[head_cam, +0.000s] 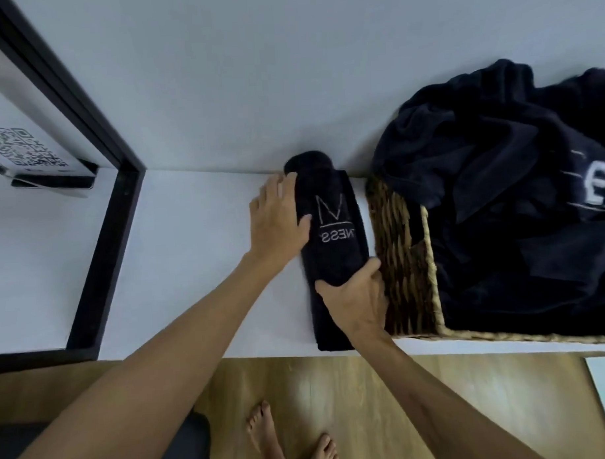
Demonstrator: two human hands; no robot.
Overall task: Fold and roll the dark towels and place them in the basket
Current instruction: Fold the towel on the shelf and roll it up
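**Both hands on a folded dark towel**

The left hand (276, 216) lies flat, fingers spread, on the far end of the folded towel (334, 242); the right hand (356, 299) grips its near end. The towel lies on a white shelf (192, 260), beside the wicker basket (405, 260) heaped with loose dark towels (505, 174). White wall behind, wood floor (334, 382) below.

Matt terry-cloth towel (332, 249), rough woven wicker basket (401, 260), glossy wood floor (334, 382)

A white worktop (199, 267) meets a pale wall (254, 76). At its left stand a black frame (99, 257) and a QR-code sign (20, 150). Below lies a wooden floor (334, 382).
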